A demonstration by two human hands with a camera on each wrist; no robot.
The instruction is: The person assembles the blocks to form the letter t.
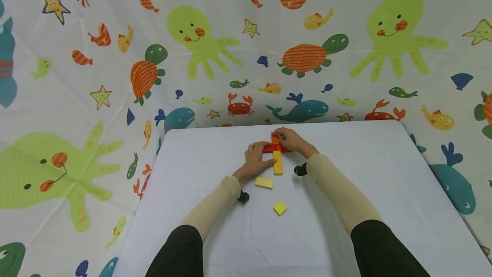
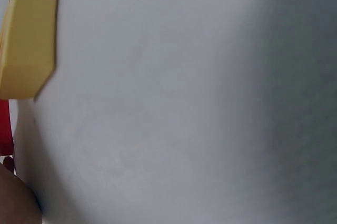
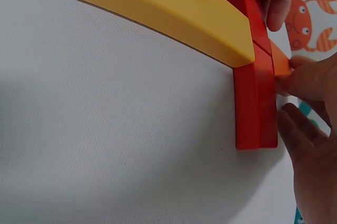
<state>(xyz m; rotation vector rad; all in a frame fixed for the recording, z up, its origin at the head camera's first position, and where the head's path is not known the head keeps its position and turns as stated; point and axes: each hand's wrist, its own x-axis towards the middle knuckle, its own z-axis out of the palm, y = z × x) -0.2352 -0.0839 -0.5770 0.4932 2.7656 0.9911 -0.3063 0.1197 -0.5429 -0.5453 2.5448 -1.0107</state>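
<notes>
Red, orange and yellow blocks joined in a cross, two yellow pieces still apart

At the far middle of the white table point(image 1: 384, 161), a left red block point(image 1: 267, 149) and a right red block point(image 3: 256, 98) lie end to end as a crossbar. A long yellow block point(image 3: 174, 13) runs from near their seam toward the person, its end apparently touching the red. Beyond the crossbar is an orange block point(image 1: 274, 139), partly covered by fingers.

The right hand point(image 1: 294, 141) appears to pinch the orange block between thumb and fingers. The left hand point(image 1: 255, 157) is spread rather than clenched: its thumb rests on the long yellow block, while its fingertips lie at the far side of the left red block.

Judging by the layout, these four pieces are in place or nearly so, with the orange one seemingly being settled. Two remain unplaced: a pale yellow block point(image 1: 264, 183) lies crosswise nearer the person, and a small yellow block point(image 1: 279, 208) nearer again, one corner toward them. Neither is touched. Whether they belong to the figure cannot be told.

Behind the table hangs a sea-animal curtain point(image 1: 246, 69).
</notes>
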